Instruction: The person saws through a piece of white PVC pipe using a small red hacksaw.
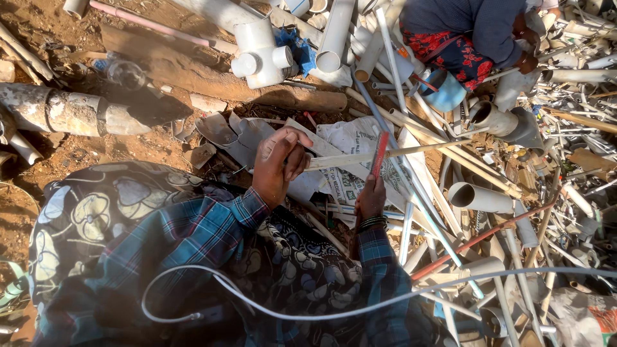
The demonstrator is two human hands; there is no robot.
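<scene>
My left hand (280, 164) is closed around the near end of a thin pale pipe (411, 151) that runs level to the right over the scrap pile. My right hand (371, 198) grips a red hacksaw (379, 154), held upright with its blade crossing the pipe. Both arms wear a plaid shirt over a patterned cloth. A thin white cable (270, 302) loops across my lap.
A heap of cut white and grey plastic pipes (488, 199) fills the right side. A large white pipe fitting (260, 54) and a dirty thick pipe (71, 112) lie on bare soil at left. Another person (463, 32) crouches at the top right. A printed sack (350, 138) lies under the pipe.
</scene>
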